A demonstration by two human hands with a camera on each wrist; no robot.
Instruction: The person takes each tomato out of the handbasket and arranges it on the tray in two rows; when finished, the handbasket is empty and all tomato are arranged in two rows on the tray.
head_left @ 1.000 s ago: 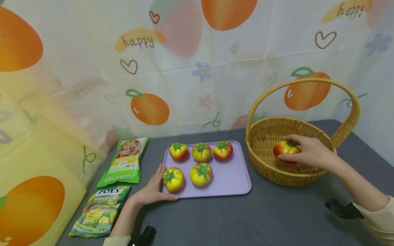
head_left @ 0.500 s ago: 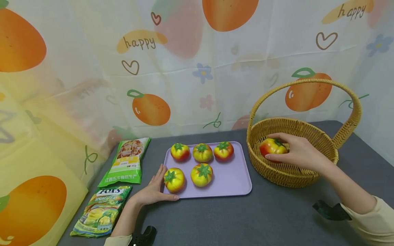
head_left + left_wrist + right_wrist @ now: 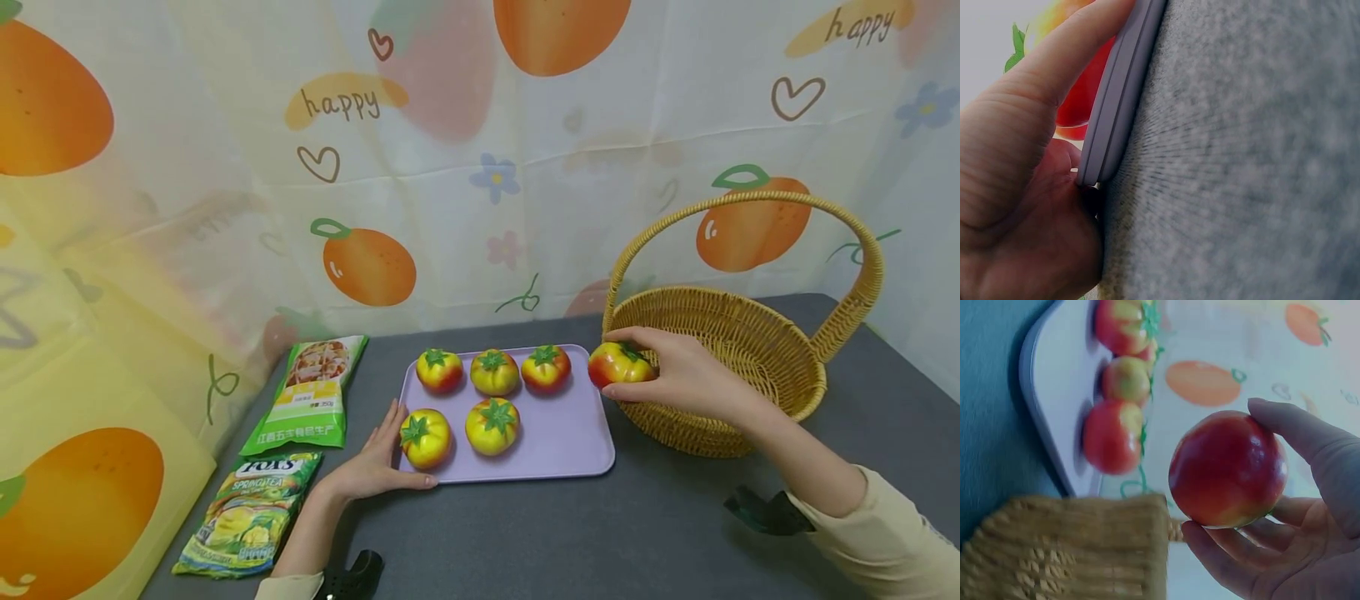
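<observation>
My right hand [image 3: 686, 375] grips a red-and-yellow toy tomato [image 3: 617, 365] with a green leafy top, thumb and fingers on opposite sides. It is above the left rim of the wicker basket [image 3: 738, 437], beside the tray. In the right wrist view the tomato's red underside [image 3: 1229, 469] shows, raised above the basket edge. My left hand [image 3: 375, 467] rests at the near left corner of the lilac tray [image 3: 558, 446], fingers along its left side and thumb along its front edge. Several similar tomatoes [image 3: 491, 427] sit on the tray, three at the back and two in front.
Two snack packets lie left of the tray: a green-and-white packet [image 3: 306, 392] behind a Fox's Spring Tea bag [image 3: 247, 517]. The basket's tall handle [image 3: 750, 197] arches above it. A printed curtain [image 3: 450, 208] hangs behind the grey tabletop [image 3: 540, 533].
My right hand has carried the tomato leftward from inside the basket to above its left rim. The left hand and tray stay in place.
</observation>
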